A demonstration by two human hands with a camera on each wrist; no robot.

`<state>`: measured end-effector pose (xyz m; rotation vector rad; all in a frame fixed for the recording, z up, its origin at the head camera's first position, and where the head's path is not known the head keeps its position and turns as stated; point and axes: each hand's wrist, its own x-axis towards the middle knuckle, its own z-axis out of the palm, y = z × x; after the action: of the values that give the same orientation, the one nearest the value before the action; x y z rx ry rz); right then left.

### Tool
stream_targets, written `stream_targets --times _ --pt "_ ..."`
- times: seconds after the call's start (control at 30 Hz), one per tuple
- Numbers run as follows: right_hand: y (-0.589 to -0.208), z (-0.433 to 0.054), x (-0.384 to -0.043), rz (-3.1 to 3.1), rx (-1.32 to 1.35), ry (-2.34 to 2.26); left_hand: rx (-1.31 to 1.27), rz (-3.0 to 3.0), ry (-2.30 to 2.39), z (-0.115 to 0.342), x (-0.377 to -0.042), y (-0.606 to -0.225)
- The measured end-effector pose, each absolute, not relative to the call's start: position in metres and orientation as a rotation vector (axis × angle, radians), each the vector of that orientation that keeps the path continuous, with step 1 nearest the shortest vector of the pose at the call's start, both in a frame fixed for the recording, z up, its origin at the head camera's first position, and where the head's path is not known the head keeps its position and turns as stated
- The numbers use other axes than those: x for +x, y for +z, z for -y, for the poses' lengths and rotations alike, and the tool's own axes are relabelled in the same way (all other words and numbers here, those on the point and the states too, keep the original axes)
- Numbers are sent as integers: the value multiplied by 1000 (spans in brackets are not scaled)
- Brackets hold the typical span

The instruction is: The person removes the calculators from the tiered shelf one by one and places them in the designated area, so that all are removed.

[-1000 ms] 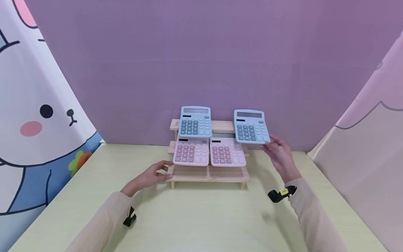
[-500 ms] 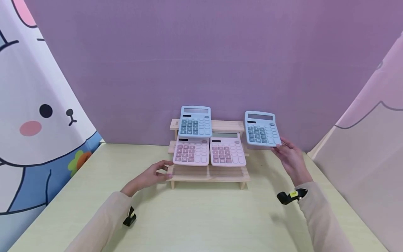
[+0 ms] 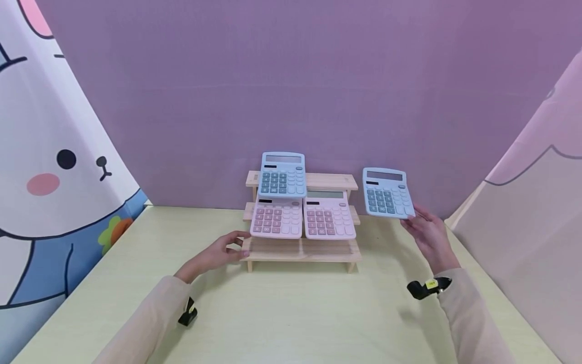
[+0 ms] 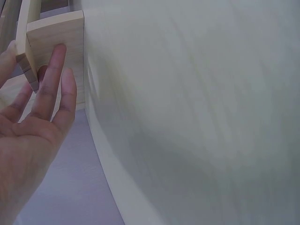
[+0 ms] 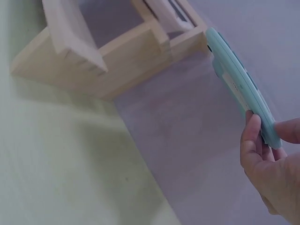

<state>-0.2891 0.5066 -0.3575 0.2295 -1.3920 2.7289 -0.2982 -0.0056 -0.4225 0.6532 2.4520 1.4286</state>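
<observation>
1. Head view: pale desk (image 3: 295,318), purple backdrop (image 3: 295,86) along its back edge, cartoon panel (image 3: 68,212) by the left edge, pinkish panel (image 3: 536,227) by the right.
2. Three-tier wooden stand (image 3: 300,251) sits near the desk's back edge, around the middle. It holds another blue calculator (image 3: 283,174) up top at left, plus two pink calculators (image 3: 329,218) side by side below.
3. Right hand (image 3: 429,237) is stretched out toward the back right corner, its grip pinching one blue calculator (image 3: 388,193) by the lower right corner, mid-air just off the stand's right end, keys facing the person.
4. Left hand (image 3: 218,254) comes in from the left, grip pinching the stand's bottom shelf: thumb on top, fingers underneath.
</observation>
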Motion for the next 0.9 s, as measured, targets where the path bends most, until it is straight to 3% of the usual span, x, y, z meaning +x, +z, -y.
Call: stream_targets --times 0.9 --pt "-402 -519 -287 1714 -125 2620 663 -2449 1438 6 -300 -425"
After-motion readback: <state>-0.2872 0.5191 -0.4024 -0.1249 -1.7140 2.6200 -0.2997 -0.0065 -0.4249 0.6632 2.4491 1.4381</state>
